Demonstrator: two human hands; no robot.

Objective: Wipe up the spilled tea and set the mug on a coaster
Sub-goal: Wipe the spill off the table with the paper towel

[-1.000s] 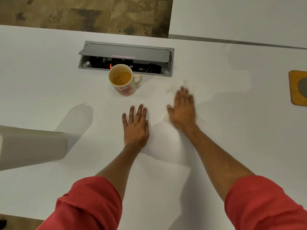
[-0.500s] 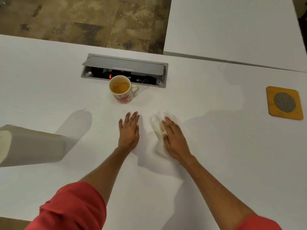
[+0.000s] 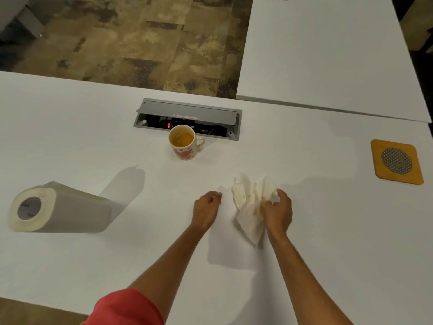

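A cream mug (image 3: 184,143) with red hearts holds tea and stands on the white table (image 3: 70,137) in front of the cable box. A wooden coaster (image 3: 396,161) with a round mesh centre lies far right, bare. My right hand (image 3: 278,212) grips a crumpled white paper towel (image 3: 250,202) stained yellow with tea, lifting it off the table. My left hand (image 3: 206,209) hovers just left of the towel with its fingers curled and nothing in it.
A paper towel roll (image 3: 58,207) lies on its side at the left. A grey cable box (image 3: 189,117) with its lid up is sunk in the table behind the mug. A second white table (image 3: 328,55) adjoins at the back right.
My right hand went from pressing the towel flat and wiping to bunching it up and lifting it. My left hand came off the table and curled. The view tilted up.
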